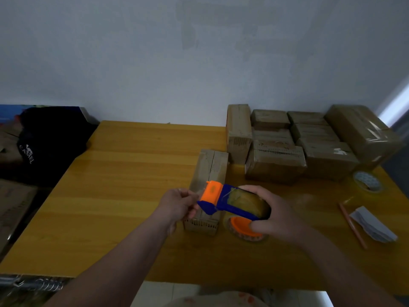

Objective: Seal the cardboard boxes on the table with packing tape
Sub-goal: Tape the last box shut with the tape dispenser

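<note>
At worktop (pixel 124 196) centre: narrow cardboard box (pixel 210 171) lying lengthwise, top seam up. Over its near end: tape dispenser (pixel 230 201), blue body, orange guard, roll inside. Right hand (pixel 274 214) wrapped round dispenser, thumb on orange hub. Left hand (pixel 177 206) fingers curled, pinching what looks like clear tape end (pixel 197 192) at dispenser mouth; blurred. Far right: stacked boxes (pixel 309 142) against wall. Near right edge: spare tape roll (pixel 368 182), pencil (pixel 352 224), folded paper (pixel 374 224). Off left edge: black bag (pixel 51 138).

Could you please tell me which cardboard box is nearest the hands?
The lone narrow box right by the dispenser; all the others sit in a stack at the table's far right.
</note>
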